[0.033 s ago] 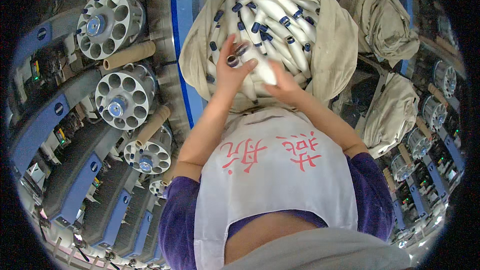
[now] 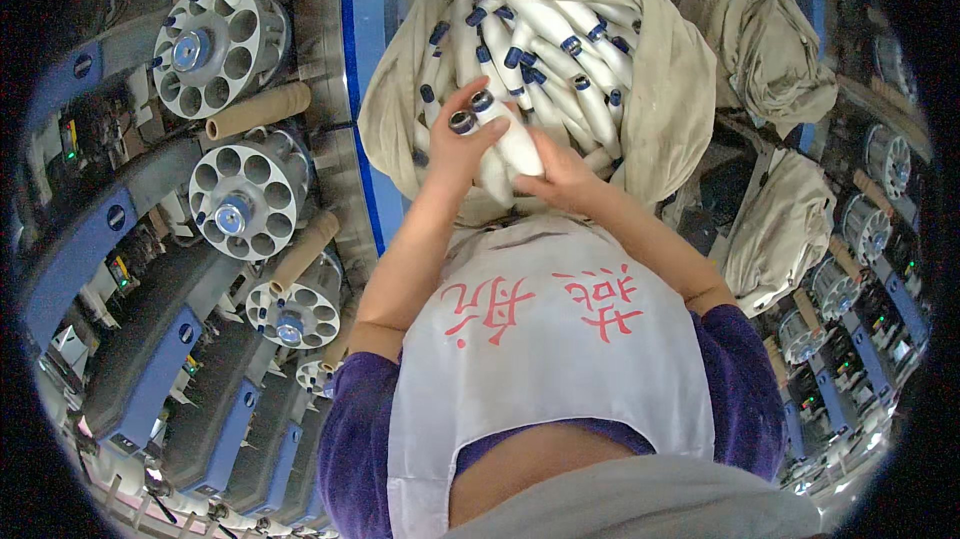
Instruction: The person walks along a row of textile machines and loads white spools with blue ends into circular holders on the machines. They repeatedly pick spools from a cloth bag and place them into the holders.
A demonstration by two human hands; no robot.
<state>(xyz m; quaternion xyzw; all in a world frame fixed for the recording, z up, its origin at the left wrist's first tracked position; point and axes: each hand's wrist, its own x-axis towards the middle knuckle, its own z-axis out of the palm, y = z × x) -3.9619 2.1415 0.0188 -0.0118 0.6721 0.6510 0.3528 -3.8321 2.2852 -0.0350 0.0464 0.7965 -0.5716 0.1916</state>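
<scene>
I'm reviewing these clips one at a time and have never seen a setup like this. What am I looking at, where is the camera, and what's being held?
There is no robot here: these are a person's own bare hands. The wide fisheye camera is worn on the head and looks down, so straight edges bend and the wearer's white apron fills the lower middle. Ahead is an open beige cloth sack with a pile of white bobbins with dark blue ends. The left hand holds two bobbins near their dark ends, while the right hand holds the lower end of one. At the left stand machines with pale wheels pierced by round holes.
</scene>
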